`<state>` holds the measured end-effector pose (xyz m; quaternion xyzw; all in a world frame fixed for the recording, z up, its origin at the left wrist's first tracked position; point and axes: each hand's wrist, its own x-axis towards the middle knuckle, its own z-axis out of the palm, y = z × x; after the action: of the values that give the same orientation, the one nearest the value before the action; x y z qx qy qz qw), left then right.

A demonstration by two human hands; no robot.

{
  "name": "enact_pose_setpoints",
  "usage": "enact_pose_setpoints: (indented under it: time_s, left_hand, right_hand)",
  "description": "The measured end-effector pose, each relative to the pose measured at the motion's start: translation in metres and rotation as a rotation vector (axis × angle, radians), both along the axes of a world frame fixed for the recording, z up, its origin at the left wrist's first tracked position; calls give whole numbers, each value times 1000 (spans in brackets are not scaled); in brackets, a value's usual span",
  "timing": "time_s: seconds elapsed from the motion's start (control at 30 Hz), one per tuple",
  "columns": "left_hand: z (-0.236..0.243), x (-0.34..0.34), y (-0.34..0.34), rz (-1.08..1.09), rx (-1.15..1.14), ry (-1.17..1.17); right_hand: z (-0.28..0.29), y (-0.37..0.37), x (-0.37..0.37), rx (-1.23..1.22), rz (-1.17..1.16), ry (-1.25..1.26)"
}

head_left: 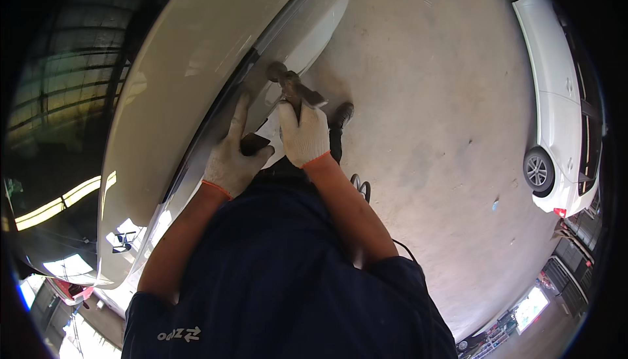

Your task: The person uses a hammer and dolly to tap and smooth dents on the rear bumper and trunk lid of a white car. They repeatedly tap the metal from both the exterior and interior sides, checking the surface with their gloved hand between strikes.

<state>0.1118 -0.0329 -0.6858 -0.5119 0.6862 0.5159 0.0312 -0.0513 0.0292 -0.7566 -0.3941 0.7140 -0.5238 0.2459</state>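
My right hand [307, 138], in a white knit glove with an orange cuff, grips a panel-beating hammer [292, 83]. The hammer's round face lies close to the light-coloured car's lower side panel [271, 94]; whether it touches cannot be made out. My left hand [230, 162], gloved the same way, has its index finger stretched out along the panel beside a dark trim strip [212, 110]. Between its thumb and curled fingers sits a small dark block [254, 143]. The hammer's handle is mostly hidden by my right hand.
The car's body [190, 58] fills the left, with windows reflecting the roof. A concrete floor [432, 117] spreads to the right. Another white car [553, 90] is parked at the far right. My shoe [343, 114] shows just beyond my right hand. A dark cable [407, 250] hangs near my right elbow.
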Motion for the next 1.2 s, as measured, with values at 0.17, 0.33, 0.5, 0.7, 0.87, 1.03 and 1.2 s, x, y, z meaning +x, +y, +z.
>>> enact_pose_setpoints:
  time_s: [0.17, 0.33, 0.5, 0.7, 0.87, 1.03, 1.2]
  left_hand:
    - [0, -5, 3, 0, -72, -18]
    - [-2, -19, 14, -5, -115, -3]
    - [-20, -39, 22, -13, 39, 153]
    - [-13, -138, 31, 152, -66, 607]
    - [38, -190, 46, 151, -119, 709]
    - [32, -204, 27, -38, -257, 708]
    - [28, -202, -29, -151, -774, 273]
  right_hand:
    - [-8, 7, -8, 71, -227, -703]
    - [-35, 32, -60, -63, -428, -1446]
    - [-45, 71, -79, -73, -279, -1352]
    - [12, 88, -104, 80, 7, -847]
    - [62, 100, -151, -9, -58, -819]
    - [102, 96, -188, 251, 189, -737]
    - [81, 68, -269, 435, 324, -701]
